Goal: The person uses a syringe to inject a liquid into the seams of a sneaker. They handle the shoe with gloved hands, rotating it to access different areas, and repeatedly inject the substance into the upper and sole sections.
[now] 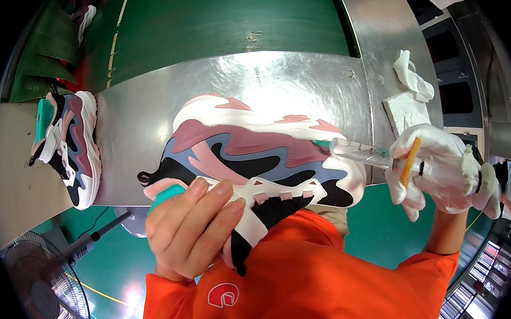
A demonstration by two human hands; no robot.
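My bare left hand (195,235) is closed around the collar and tongue of a chunky sneaker (294,153) in mauve, blue, pink, black and white. The shoe is tilted on its side, its thick white sole facing away from me and its toe to the right. Teal lining shows inside the opening. In a white glove, my right hand (448,171) grips a clear syringe (361,152) with an amber flange. Its green tip meets the shoe near the seam between upper and sole, towards the toe. Whether liquid comes out is too small to tell.
Another matching sneaker (72,145) stands on the left of the metal worktop (129,117). A green conveyor belt (229,17) runs beyond it. To the right lie a white cloth (413,75) and a white pad (407,112). A fan (43,275) stands at lower left.
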